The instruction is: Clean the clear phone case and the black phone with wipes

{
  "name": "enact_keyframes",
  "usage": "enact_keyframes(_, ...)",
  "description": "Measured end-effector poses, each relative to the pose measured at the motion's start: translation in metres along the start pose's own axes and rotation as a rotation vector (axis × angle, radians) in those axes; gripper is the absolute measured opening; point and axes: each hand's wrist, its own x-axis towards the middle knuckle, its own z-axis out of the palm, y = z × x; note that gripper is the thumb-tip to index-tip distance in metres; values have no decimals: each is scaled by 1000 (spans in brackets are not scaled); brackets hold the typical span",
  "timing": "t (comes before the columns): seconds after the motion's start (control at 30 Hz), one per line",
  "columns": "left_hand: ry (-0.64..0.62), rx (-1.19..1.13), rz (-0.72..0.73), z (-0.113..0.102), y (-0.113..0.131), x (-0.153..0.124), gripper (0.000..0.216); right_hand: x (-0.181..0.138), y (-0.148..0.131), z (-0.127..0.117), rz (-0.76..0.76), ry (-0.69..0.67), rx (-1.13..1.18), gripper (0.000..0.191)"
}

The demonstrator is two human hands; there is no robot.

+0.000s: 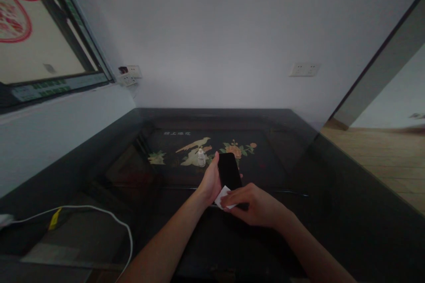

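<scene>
The left hand (210, 183) is curled around a black phone (229, 171), thumb up along its left edge at about 11 o'clock and the fingertips just showing past its right edge, so the grip is closed on the sides of the phone. The phone sits just below the middle of the view, held above the table with its dark screen facing up and its top end pointing to about 12 o'clock. The right hand (255, 205) comes in from 4 o'clock and lies across the phone's lower end, its fingers bent down and pressing a small white wipe (222, 195) against the screen; the wipe pokes out from under the fingertips at the phone's 7 o'clock corner, touching the left palm. Under both hands lies a dark glossy table (299, 172), its panel painted with a pale bird (194, 145) and orange flowers (237, 148). A small clear bottle (201, 158) stands on the table at 10 o'clock from the phone, just beyond the left thumb and apart from it. A white cable (99, 208) with a yellow tag (55, 219) loops across the table at 8 o'clock. A wall socket (303, 69) sits at 1 o'clock, and a window (40, 53) at 10 o'clock.
</scene>
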Motion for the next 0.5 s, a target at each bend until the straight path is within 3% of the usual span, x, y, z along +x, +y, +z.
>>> enact_keyframes(0.13,-17,16,-38,-5,1,2,65,-4,-1,-5,50,41,116,18)
enact_keyframes(0.2,-32,13,-44,-6,1,2,66,-7,4,-11,103,143,213,23)
enact_keyframes(0.4,-66,34,-57,-3,0,-2,61,-8,39,-24,336,819,429,37)
enact_keyframes(0.5,-27,81,-90,-1,-1,-5,56,-4,53,-26,406,972,546,40)
